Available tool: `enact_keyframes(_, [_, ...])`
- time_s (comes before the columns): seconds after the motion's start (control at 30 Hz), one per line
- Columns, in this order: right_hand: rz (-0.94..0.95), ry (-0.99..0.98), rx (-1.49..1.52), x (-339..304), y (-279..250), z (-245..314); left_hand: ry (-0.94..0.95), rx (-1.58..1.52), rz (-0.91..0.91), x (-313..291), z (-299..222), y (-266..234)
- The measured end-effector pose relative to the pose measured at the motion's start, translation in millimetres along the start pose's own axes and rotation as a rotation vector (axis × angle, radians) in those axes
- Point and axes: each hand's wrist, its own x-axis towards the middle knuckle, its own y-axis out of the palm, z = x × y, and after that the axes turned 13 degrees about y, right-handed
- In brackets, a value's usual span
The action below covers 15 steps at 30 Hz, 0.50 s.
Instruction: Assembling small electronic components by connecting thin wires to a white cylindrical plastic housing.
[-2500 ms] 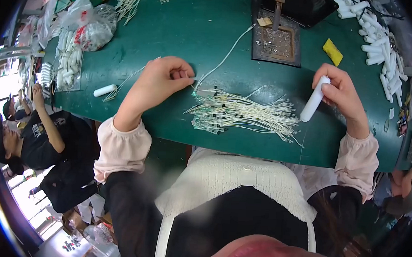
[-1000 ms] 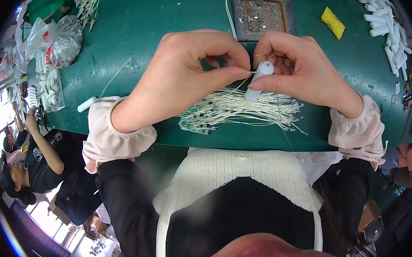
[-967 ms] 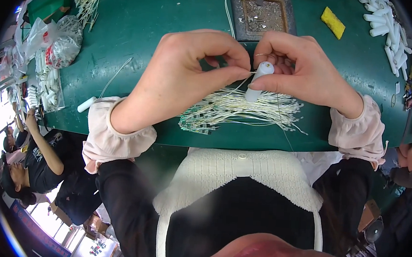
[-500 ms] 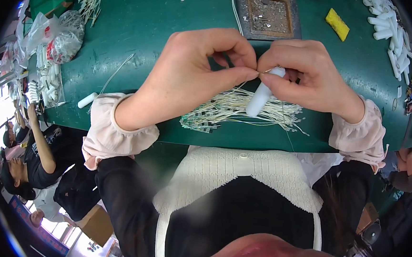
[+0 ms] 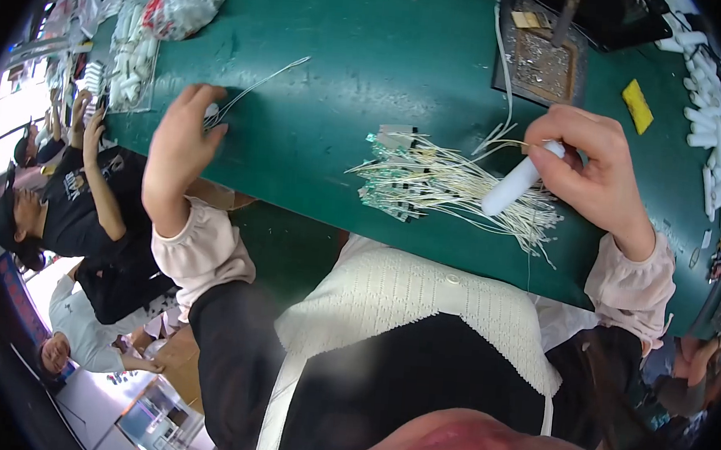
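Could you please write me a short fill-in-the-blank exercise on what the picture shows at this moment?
1. The wire bundle lies ____ the left hand and the right hand.
2. The white tube slanting in front of the wire bundle is held in the ____ hand.
3. The tabletop is coloured ____.
4. The small oblong item to the right of the debris tray is coloured ____.

Missing words: between; right; green; yellow.

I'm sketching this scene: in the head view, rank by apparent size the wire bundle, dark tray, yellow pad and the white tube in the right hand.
1. Wire bundle
2. Dark tray
3. White tube, though perhaps nearer the camera
4. Yellow pad, clearly shortest
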Motion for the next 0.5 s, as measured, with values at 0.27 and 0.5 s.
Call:
enact_keyframes(0.27, [0.029,-0.031,0.009,1.0,2.4,-9.1,-0.216,-0.246,-0.187,-63.4,25.4,24.8])
enact_keyframes(0.5, [0.023,0.063,0.005,-4.4,-6.0,-21.1,-0.479,-0.886,-0.606,-262.5,92.8,5.3])
